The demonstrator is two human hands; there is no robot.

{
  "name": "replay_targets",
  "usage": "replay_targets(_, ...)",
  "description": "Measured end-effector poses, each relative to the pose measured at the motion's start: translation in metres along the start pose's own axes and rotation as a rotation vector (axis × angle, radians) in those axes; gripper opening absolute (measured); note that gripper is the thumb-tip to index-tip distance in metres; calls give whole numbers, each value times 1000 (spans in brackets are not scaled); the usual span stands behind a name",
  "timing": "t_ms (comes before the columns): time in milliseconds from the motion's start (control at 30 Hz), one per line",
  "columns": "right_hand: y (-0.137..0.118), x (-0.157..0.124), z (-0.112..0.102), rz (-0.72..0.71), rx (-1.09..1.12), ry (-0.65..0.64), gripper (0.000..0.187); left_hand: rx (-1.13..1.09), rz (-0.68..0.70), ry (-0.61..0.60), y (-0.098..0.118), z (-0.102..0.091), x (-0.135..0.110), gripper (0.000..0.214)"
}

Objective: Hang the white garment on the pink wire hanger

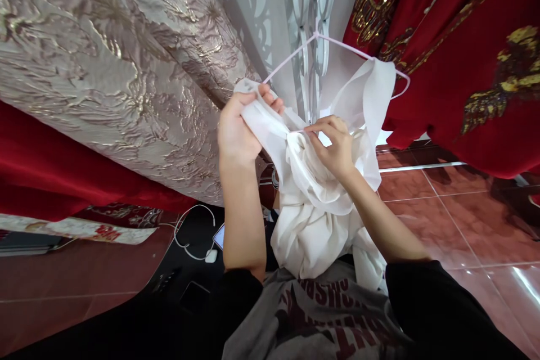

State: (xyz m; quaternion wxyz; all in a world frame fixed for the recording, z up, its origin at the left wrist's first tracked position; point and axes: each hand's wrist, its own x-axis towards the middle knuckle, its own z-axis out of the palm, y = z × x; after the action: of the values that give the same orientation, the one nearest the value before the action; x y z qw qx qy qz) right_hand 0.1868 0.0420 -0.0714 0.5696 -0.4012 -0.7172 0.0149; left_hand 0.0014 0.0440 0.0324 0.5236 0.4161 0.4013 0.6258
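Observation:
A white garment point(314, 214) hangs bunched from a thin pink-white hanger point(337, 44) in front of me. My left hand point(238, 126) is closed on the garment's upper left edge, where the fabric goes over the hanger's left arm. My right hand point(335, 143) pinches a fold of the same white fabric near the middle, just below the hanger's neck. The garment's right shoulder is draped over the hanger's right arm. The cloth falls down to my grey printed shirt.
A beige-gold brocade garment point(118, 67) hangs at the left over red cloth point(50, 180). Red garments with gold embroidery point(476, 50) hang at the right. Below lie a reddish tiled floor point(459, 219), a white cable with charger point(198, 247) and a phone point(219, 235).

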Motion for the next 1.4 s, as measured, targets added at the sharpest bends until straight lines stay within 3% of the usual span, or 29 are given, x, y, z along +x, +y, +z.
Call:
replay_targets(167, -2, 0, 2, 15, -4, -20, 13, -218, -91, -30, 11, -15, -5, 53)
replay_targets(333, 7, -1, -3, 21, -14, -27, 12, 122, 40, -69, 6, -44, -8, 30)
replay_targets(467, 14, 0, -8, 12, -33, -25, 12, 299, 222, 42, 7, -62, -19, 33)
replay_targets(533, 15, 1, -8, -9, -23, -12, 12, 354, 260, 91, 9, -70, -23, 27)
replay_targets(600, 14, 1, -9, -25, -18, -3, 12, 343, 242, 65, 7, -83, -23, 34)
replay_targets(733, 12, -1, -10, -7, -40, -17, 12, 53, 154, -24, -18, -121, -12, 35)
replay_targets(833, 13, -2, -11, 3, -44, -18, 13, -339, 257, 34, -57, -147, -8, 24)
replay_targets(900, 14, -1, -10, 9, -43, -21, 13, -506, 192, 104, -84, -153, -10, 7)
replay_targets(967, 14, 0, -9, 11, -46, -26, 13, -557, 120, 133, -104, -148, -16, 18)
replay_targets(1033, 13, 0, -8, 5, -45, -29, 13, -557, 51, 126, -111, -133, -23, 32)
replay_targets(1233, 3, -3, -6, -17, 3, -11, 15, -589, -93, 22, -73, -64, -39, 41)
replay_targets(1400, -11, -1, -10, -8, 56, -53, 20, -672, 57, 99, -60, -37, -47, 58)
